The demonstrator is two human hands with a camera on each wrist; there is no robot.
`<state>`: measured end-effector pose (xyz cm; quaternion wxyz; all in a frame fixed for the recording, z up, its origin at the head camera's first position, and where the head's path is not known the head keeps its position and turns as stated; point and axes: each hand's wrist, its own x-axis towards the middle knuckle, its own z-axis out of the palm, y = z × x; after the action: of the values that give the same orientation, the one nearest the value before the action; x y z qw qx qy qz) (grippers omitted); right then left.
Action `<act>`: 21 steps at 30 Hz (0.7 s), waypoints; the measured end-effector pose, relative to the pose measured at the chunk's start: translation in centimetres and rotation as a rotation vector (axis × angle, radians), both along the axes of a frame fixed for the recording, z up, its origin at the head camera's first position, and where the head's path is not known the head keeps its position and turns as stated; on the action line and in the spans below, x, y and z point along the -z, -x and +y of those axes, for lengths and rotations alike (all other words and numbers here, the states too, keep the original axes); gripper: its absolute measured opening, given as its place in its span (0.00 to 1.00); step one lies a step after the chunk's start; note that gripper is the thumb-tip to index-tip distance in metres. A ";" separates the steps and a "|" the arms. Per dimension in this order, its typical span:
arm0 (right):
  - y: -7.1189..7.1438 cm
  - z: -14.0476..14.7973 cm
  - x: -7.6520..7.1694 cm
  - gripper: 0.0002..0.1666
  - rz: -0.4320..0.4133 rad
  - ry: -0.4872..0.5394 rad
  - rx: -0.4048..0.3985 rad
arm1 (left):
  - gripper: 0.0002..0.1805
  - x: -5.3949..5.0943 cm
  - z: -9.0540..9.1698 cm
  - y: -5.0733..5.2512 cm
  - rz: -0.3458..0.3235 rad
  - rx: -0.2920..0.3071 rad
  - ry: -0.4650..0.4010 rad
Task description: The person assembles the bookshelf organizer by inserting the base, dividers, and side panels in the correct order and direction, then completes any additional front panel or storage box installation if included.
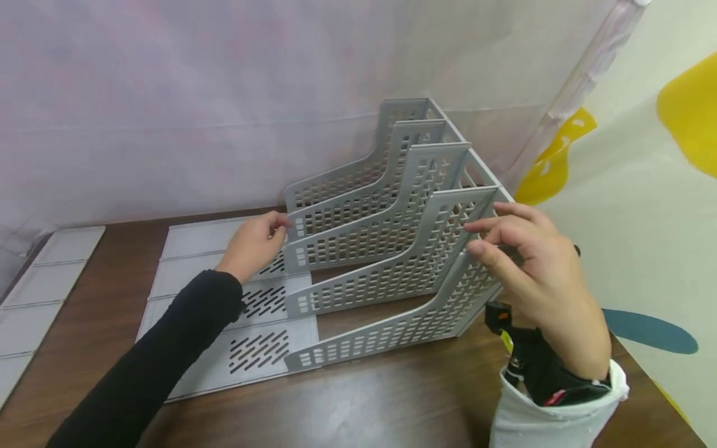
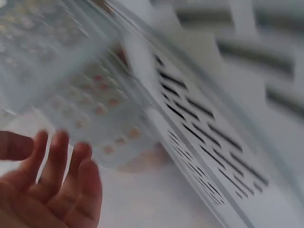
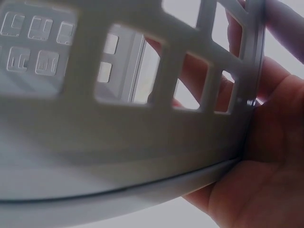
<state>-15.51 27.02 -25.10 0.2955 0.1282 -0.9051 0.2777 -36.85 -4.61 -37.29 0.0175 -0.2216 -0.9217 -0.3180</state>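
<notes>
A grey perforated file rack (image 1: 358, 277) stands on the brown table, its several stepped dividers side by side. My left hand (image 1: 254, 246) is at the low front ends of the rear dividers. In the left wrist view its fingers (image 2: 59, 156) curve loosely with nothing between them. My right hand (image 1: 538, 267) grips the tall rear edge of the nearest divider. Through the panel's square holes (image 3: 128, 71) in the right wrist view, parts of my fingers show behind it. Slotted flat panels (image 1: 260, 345) lie beside the dividers' front ends, partly hidden by my left arm.
Another flat grey panel (image 1: 42, 283) lies at the table's left end. Behind the rack hangs a pale sheet (image 1: 196, 112). The wall at right carries yellow shapes (image 1: 691, 118). Brown tabletop (image 1: 381, 398) shows in front of the rack.
</notes>
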 end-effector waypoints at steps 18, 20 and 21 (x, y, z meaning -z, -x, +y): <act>-0.2 0.0 -0.3 0.11 -0.034 0.017 0.026 | 0.14 1.8 0.6 -3.6 0.050 0.027 0.116; -0.2 0.1 -0.3 0.11 -0.045 0.019 0.023 | 0.11 1.8 0.8 -3.7 0.072 0.004 0.133; -0.2 0.1 -0.3 0.11 -0.046 0.017 0.025 | 0.09 1.8 0.8 -3.7 0.077 -0.005 0.138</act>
<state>-15.33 27.12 -24.80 0.2792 0.1081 -0.9107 0.2845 -33.15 -3.79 -39.13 0.0386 -0.2322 -0.9405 -0.2449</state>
